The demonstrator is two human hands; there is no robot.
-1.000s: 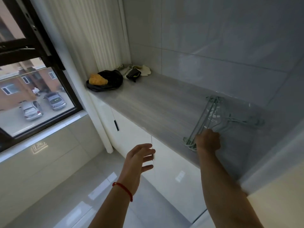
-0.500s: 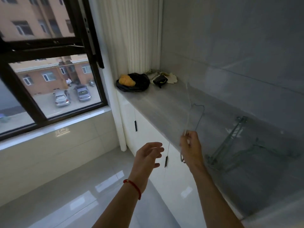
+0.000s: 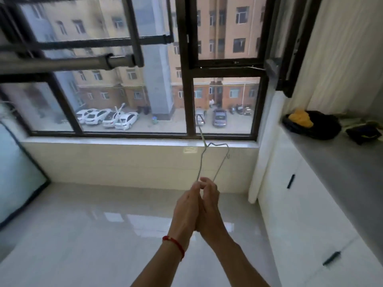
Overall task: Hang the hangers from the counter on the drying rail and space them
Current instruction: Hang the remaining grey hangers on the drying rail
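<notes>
One wire hanger [image 3: 211, 160] is in view, held up in front of the window [image 3: 186, 79], its thin pale-green frame rising from the two hands toward the sill [image 3: 143, 141]. Both hands meet palm to palm at the middle of the picture: the left hand [image 3: 186, 206] and the right hand [image 3: 210, 206] press together at the lower end of the hanger, and the fingers [image 3: 204, 182] of both curl around the wire there, pinching it between them. Which part of the hanger they grasp cannot be told, since the wire vanishes between the fingers. The hanger's bent upper end lies just below the sill line, and one straight length of wire runs on upward across the glass.

One red cord bracelet [image 3: 175, 244] circles the left wrist.

Two metal bars of the drying rail [image 3: 62, 64] cross the upper left of the picture, well above the hanger and apart from it; nothing hangs on the lengths that show.

At the right edge runs the grey worktop [image 3: 331, 160], over white cabinet doors [image 3: 300, 214] with two dark handles in view. At the worktop's far end sits one black bag-like container [image 3: 323, 127], open at the top, with one orange-yellow lump [image 3: 301, 119] in it. Just beside it to the right lies one smaller dark item [image 3: 363, 133], too blurred to name. A pale curtain [image 3: 331, 48] hangs behind them.

Beyond the glass, several parked cars [image 3: 107, 119] stand in a courtyard.
</notes>
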